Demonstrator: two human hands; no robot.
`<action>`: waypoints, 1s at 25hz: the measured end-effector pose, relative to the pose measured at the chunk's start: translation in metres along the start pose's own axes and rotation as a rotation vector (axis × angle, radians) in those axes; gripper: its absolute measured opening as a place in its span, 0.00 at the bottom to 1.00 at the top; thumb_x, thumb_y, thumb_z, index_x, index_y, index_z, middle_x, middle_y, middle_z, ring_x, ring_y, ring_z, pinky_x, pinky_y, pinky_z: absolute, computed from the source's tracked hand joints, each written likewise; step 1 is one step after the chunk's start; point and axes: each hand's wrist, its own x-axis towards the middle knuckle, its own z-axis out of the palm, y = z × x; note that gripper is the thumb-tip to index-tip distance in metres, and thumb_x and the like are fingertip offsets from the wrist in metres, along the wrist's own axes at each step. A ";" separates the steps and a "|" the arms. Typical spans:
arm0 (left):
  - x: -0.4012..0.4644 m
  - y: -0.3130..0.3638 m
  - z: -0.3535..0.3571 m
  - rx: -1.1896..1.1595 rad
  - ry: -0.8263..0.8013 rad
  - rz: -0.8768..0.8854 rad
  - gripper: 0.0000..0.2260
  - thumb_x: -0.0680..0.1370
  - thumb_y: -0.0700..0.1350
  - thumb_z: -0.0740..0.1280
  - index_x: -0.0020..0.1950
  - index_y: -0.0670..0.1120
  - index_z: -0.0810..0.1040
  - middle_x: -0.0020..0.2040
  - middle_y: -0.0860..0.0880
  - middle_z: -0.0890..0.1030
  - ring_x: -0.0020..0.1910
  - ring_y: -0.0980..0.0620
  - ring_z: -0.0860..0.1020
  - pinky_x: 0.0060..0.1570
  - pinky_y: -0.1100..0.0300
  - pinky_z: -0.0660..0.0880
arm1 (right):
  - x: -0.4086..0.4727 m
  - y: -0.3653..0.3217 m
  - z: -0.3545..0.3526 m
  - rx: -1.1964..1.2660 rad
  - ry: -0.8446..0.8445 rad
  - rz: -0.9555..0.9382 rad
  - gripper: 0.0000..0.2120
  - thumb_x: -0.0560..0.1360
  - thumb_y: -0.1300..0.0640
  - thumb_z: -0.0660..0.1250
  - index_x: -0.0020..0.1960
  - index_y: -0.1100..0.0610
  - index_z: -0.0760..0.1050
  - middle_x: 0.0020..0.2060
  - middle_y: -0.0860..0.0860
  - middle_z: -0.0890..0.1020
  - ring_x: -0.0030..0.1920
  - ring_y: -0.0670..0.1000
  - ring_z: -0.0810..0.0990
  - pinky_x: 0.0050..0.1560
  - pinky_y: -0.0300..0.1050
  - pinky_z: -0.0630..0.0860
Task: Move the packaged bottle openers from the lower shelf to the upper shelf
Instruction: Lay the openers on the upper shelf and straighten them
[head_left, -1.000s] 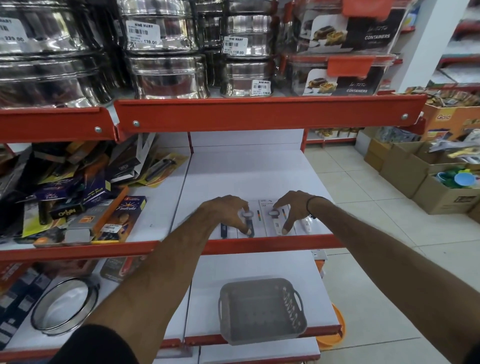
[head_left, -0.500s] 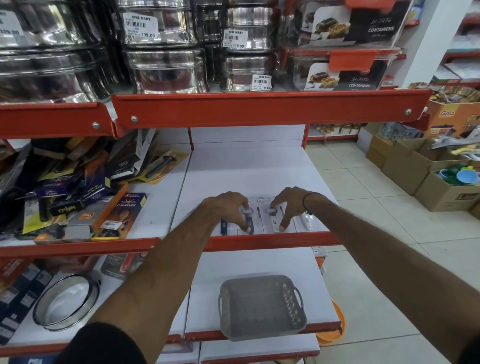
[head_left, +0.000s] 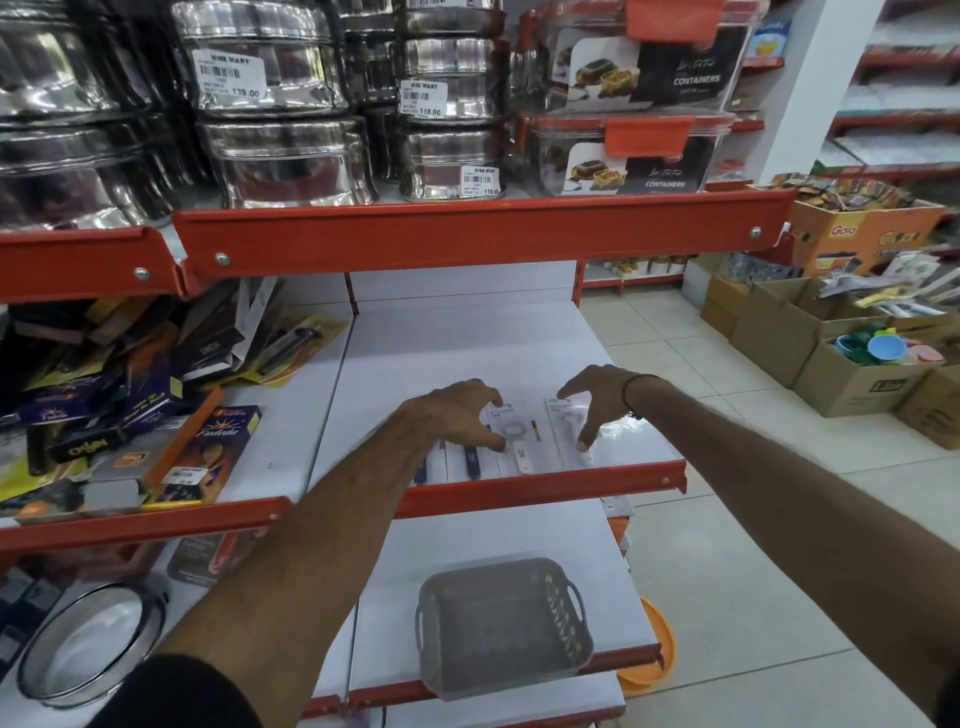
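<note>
Several packaged bottle openers (head_left: 519, 441) lie in a row at the front of the white middle shelf (head_left: 467, 353), white-handled ones to the right and dark-handled ones (head_left: 470, 462) to the left. My left hand (head_left: 457, 415) hovers over the dark-handled packs with fingers spread, fingertips touching a white opener's card. My right hand (head_left: 592, 402) arches over the rightmost pack (head_left: 569, 415), its fingertips pressing on the card. Neither hand grips a pack. An empty grey plastic basket (head_left: 498, 623) sits on the shelf below.
Steel tins (head_left: 280, 156) and boxed containers (head_left: 623, 150) fill the top shelf behind a red rail (head_left: 467, 234). Boxed knives and peelers (head_left: 130, 405) crowd the left bay. Cardboard boxes (head_left: 831, 353) stand on the tiled floor to the right. A round sieve (head_left: 88, 644) lies lower left.
Both hands have spread apart and lifted slightly, fingers opening over the packs. The openers now lie more spread out along the shelf front.
</note>
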 end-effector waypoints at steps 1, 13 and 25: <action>0.002 0.009 0.003 0.020 -0.005 0.019 0.37 0.70 0.63 0.74 0.75 0.49 0.68 0.74 0.47 0.70 0.70 0.45 0.71 0.69 0.45 0.71 | -0.002 0.006 0.001 -0.029 -0.020 0.010 0.45 0.61 0.46 0.82 0.74 0.51 0.69 0.74 0.50 0.70 0.74 0.53 0.67 0.74 0.52 0.64; 0.024 0.028 0.019 0.085 -0.079 0.007 0.34 0.66 0.63 0.77 0.67 0.49 0.74 0.66 0.48 0.76 0.63 0.46 0.74 0.64 0.44 0.74 | 0.007 0.008 0.015 0.032 -0.052 -0.089 0.42 0.60 0.47 0.83 0.71 0.51 0.73 0.72 0.47 0.73 0.71 0.52 0.70 0.72 0.51 0.67; 0.024 0.032 0.029 0.036 -0.093 -0.090 0.36 0.66 0.61 0.76 0.70 0.50 0.72 0.70 0.48 0.74 0.65 0.46 0.74 0.66 0.42 0.73 | 0.007 0.008 0.016 -0.020 -0.020 -0.124 0.43 0.56 0.41 0.83 0.69 0.48 0.74 0.70 0.45 0.74 0.68 0.51 0.73 0.66 0.51 0.71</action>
